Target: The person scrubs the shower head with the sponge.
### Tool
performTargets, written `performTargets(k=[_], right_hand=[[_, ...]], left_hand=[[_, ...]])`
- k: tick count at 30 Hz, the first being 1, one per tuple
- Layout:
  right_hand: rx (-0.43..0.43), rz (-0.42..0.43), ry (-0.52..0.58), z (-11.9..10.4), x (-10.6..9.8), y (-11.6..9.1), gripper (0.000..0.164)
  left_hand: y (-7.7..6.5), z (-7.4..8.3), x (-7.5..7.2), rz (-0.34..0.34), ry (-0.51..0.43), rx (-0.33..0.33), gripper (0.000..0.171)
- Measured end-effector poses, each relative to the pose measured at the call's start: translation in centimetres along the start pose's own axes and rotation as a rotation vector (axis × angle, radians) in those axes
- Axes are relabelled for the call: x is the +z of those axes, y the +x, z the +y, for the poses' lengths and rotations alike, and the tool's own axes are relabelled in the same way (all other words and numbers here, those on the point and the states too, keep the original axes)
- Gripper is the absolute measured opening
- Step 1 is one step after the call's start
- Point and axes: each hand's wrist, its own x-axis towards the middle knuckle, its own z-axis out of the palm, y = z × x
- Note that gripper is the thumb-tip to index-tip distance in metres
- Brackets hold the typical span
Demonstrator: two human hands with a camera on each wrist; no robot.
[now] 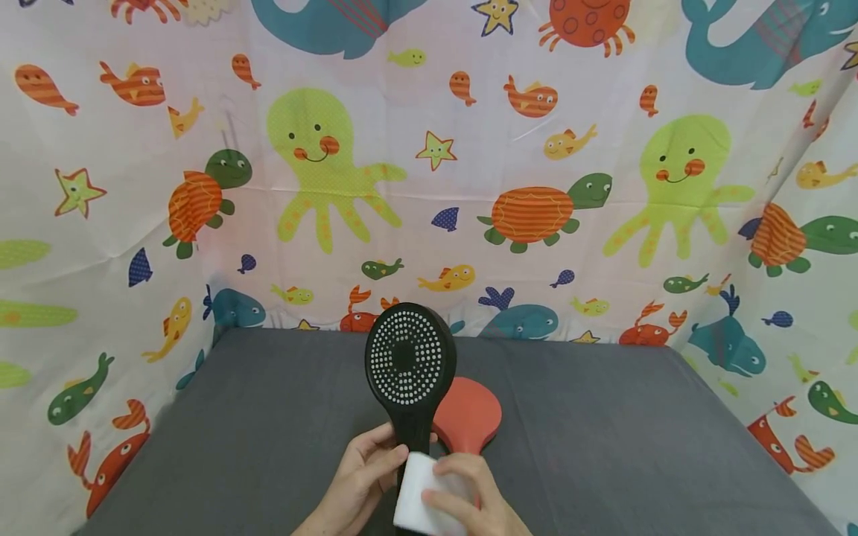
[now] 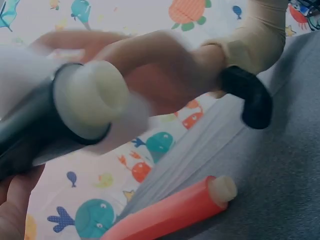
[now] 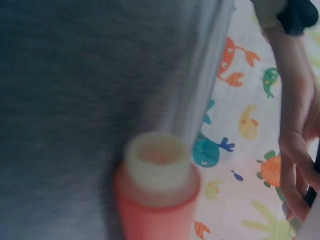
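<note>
A black shower head (image 1: 407, 365) stands upright in my left hand (image 1: 362, 476), its dotted spray face toward me. The left fingers grip its handle below the head. In the left wrist view the pale connector (image 2: 97, 97) shows at the handle's lower end. My right hand (image 1: 479, 495) holds a white sponge-like block (image 1: 418, 491) against the lower handle; in the left wrist view this hand is blurred. Just behind, a red shower head (image 1: 471, 409) lies on the grey cloth, its spray face hidden. Its pale connector (image 3: 159, 160) appears in the right wrist view.
A grey cloth (image 1: 268, 417) covers the table. A white curtain (image 1: 402, 171) printed with sea animals hangs behind it and along both sides. Dark bands (image 2: 247, 97) sit at the wrists over light sleeves.
</note>
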Motion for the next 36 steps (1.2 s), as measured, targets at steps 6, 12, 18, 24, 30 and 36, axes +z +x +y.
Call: performTargets(k=[6, 12, 18, 24, 30, 36], right_hand=[[0.13, -0.152, 0.191, -0.7, -0.5, -1.6, 0.031], [-0.046, 0.036, -0.134, 1.6, -0.9, 0.8, 0.029], [0.153, 0.238, -0.298, 2.7, -0.9, 1.4, 0.039], [0.109, 0.195, -0.267, 2.3, -0.4, 0.6, 0.039], [-0.006, 0.038, -0.161, 1.0, 0.0, -0.9, 0.036], [-0.044, -0.059, -0.129, 0.6, -1.0, -1.2, 0.036]], left_hand=[[0.1, 0.2, -0.1, -0.01, -0.014, -0.015, 0.036], [-0.1, -0.3, -0.1, -0.075, -0.043, -0.027, 0.036], [-0.1, -1.1, 0.0, -0.183, -0.085, 0.018, 0.035], [0.0, -1.4, -0.2, -0.215, -0.097, 0.041, 0.036], [-0.1, -1.2, -0.2, -0.155, -0.037, -0.004, 0.035], [-0.1, -1.2, 0.1, -0.141, -0.04, -0.02, 0.035]])
